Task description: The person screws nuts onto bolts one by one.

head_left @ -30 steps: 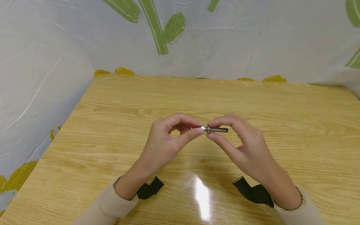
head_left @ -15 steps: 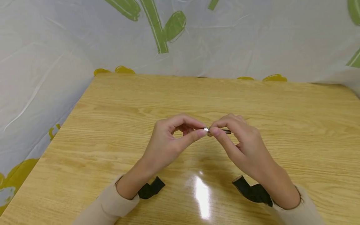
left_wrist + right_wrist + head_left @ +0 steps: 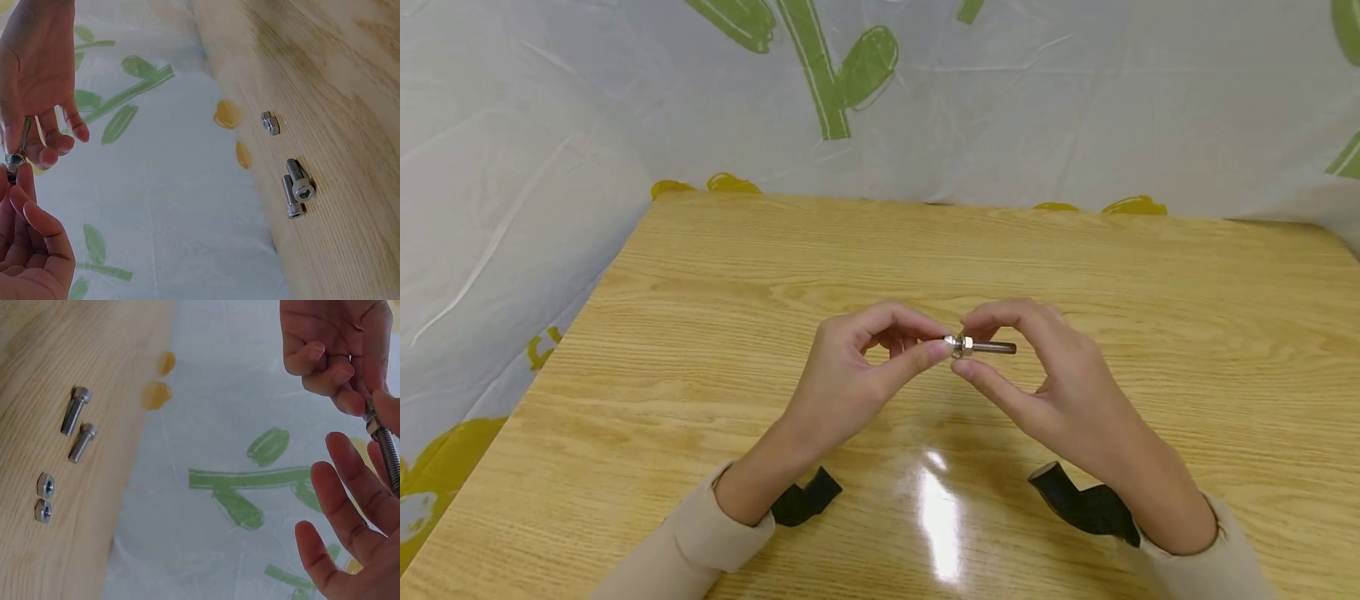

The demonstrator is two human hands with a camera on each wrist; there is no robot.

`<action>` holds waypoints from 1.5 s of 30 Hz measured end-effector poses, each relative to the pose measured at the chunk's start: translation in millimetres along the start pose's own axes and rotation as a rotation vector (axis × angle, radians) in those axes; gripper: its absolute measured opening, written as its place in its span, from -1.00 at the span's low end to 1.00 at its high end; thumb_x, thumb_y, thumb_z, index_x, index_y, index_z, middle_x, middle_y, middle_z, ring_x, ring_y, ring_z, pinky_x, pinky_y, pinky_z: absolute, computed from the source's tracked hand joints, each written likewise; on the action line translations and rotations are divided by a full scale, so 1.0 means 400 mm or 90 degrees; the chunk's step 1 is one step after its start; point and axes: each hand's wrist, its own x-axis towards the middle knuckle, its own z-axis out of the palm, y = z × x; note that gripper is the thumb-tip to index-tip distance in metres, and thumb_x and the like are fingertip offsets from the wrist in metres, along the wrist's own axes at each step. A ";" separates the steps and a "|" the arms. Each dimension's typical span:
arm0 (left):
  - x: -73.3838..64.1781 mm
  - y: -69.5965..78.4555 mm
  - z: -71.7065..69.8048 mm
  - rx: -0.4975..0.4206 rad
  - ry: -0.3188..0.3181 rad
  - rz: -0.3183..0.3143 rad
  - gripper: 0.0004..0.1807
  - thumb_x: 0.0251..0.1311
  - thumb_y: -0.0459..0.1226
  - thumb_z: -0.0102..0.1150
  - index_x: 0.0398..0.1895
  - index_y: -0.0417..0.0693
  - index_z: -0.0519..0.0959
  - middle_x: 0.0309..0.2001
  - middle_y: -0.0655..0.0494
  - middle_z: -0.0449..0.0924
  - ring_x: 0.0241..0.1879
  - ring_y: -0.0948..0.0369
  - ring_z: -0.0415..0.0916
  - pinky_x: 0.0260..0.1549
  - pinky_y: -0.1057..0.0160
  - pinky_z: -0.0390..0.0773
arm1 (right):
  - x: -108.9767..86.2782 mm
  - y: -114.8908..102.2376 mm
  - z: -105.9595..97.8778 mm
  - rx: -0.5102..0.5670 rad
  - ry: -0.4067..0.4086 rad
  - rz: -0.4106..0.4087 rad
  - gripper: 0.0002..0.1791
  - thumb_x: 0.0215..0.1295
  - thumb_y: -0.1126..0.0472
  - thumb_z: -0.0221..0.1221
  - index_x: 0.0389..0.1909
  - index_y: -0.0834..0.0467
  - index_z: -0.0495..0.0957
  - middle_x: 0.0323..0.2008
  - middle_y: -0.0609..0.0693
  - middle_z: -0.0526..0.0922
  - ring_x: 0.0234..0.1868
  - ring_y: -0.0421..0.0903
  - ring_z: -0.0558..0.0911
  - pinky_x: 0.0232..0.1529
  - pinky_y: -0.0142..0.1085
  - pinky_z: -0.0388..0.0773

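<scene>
The left hand (image 3: 850, 379) pinches the end of a metal bolt (image 3: 996, 347) between thumb and index finger, above the table. Shiny ring-like pieces and a hex nut (image 3: 967, 346) sit on the bolt, close to those fingertips. Its threaded shank points right, bare at the tip. My right hand (image 3: 1056, 387) curves around the nut, with thumb and index fingertips apart, one on each side and seemingly off the metal. In the right wrist view, the right hand (image 3: 350, 540) has its other fingers spread, and the shank (image 3: 390, 459) runs beside them.
Two socket-head bolts (image 3: 294, 187) and two loose nuts (image 3: 270, 123) lie on the wooden table (image 3: 737, 267) in the wrist views. A pale sheet with green and yellow plant shapes (image 3: 867, 67) hangs behind the table. Black straps (image 3: 808, 497) show at both wrists.
Half a second ago the right fingertips were closed over the nut area; now they have parted and the nut shows. The ring-like pieces and nut sit nearer the left fingertips than one second ago.
</scene>
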 end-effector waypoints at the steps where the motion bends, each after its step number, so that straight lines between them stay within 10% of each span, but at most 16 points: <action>1: 0.000 0.000 -0.001 0.000 -0.001 0.003 -0.91 0.12 -0.33 0.25 -0.29 -0.10 0.64 -0.36 0.12 0.67 -0.49 0.25 0.43 -0.45 0.33 0.47 | 0.001 0.002 0.001 0.001 0.003 -0.008 -0.68 0.20 0.12 0.24 -0.09 0.17 0.47 -0.23 -0.09 0.59 -0.15 -0.23 0.47 -0.11 -0.41 0.35; 19: 0.004 -0.010 -0.007 -0.002 -0.005 0.013 -0.90 0.12 -0.35 0.25 -0.29 -0.14 0.63 -0.38 0.08 0.64 -0.48 0.26 0.44 -0.45 0.33 0.47 | -0.012 0.035 0.011 -0.002 -0.018 -0.024 -0.77 0.18 0.25 0.24 -0.13 0.09 0.53 -0.21 -0.12 0.60 -0.16 -0.17 0.48 -0.14 -0.39 0.35; 36: 0.003 -0.009 -0.006 -0.005 -0.011 0.021 -0.91 0.13 -0.35 0.24 -0.29 -0.16 0.62 -0.37 0.06 0.65 -0.51 0.25 0.42 -0.48 0.34 0.46 | -0.003 0.006 0.000 -0.008 -0.050 0.087 -0.73 0.20 0.24 0.22 -0.08 0.12 0.47 -0.26 -0.19 0.56 -0.19 -0.28 0.47 -0.16 -0.44 0.35; 45: 0.003 -0.006 -0.008 -0.014 -0.009 0.012 -0.91 0.12 -0.36 0.24 -0.29 -0.13 0.63 -0.35 0.08 0.66 -0.48 0.25 0.44 -0.49 0.32 0.44 | -0.002 0.004 0.009 0.022 -0.005 -0.004 -0.70 0.20 0.24 0.22 -0.11 0.25 0.41 -0.22 -0.05 0.60 -0.12 -0.24 0.55 0.00 -0.55 0.40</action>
